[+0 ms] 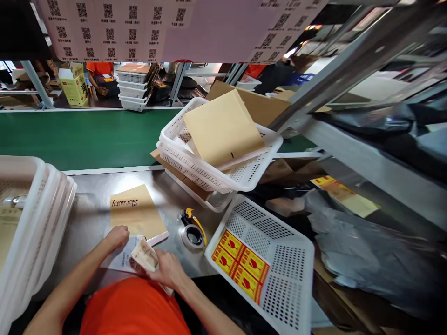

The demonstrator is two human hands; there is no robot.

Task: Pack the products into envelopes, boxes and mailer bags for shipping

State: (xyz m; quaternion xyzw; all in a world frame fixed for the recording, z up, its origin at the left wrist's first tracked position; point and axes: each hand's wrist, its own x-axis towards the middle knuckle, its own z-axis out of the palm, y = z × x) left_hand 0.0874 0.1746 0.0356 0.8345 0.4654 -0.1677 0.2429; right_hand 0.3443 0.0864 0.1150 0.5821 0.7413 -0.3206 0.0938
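Note:
On the metal bench lies a tan paper mailer (138, 211) printed with "beauty". My left hand (118, 236) is closed at its near left edge, beside a white printed sheet (120, 256); what its fingers grip is hidden. In my right hand (168, 269) is a small pale packet (145, 255) with a beige panel, tilted over the sheet close to my body. A tape dispenser (193, 235) with a yellow handle lies to the right of the mailer.
White baskets (52, 223) are stacked at left. Another white basket (289, 260) holds red-and-yellow fragile labels (240, 265). Behind it, stacked baskets (209, 172) carry a large tan envelope (223, 128). A green conveyor belt (80, 135) crosses behind; grey plastic bags (363, 251) lie right.

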